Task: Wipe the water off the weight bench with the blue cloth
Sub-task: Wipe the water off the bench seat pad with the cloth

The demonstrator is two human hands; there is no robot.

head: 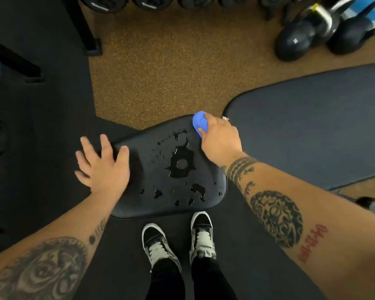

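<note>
The black seat pad [152, 204] of the weight bench lies in front of me, with a large puddle of water [181, 162] in its middle and smaller drops around it. My right hand [220, 141] is shut on the bunched blue cloth [199, 123] at the pad's far right corner. My left hand [103, 163] rests flat with spread fingers on the pad's left edge. The long back pad [312, 131] of the bench stretches to the right.
Two kettlebells [316, 33] stand on the tan speckled floor [171, 68] at the far right. A dumbbell rack [89, 29] runs along the top and left. My shoes [180, 241] stand on black matting just below the seat pad.
</note>
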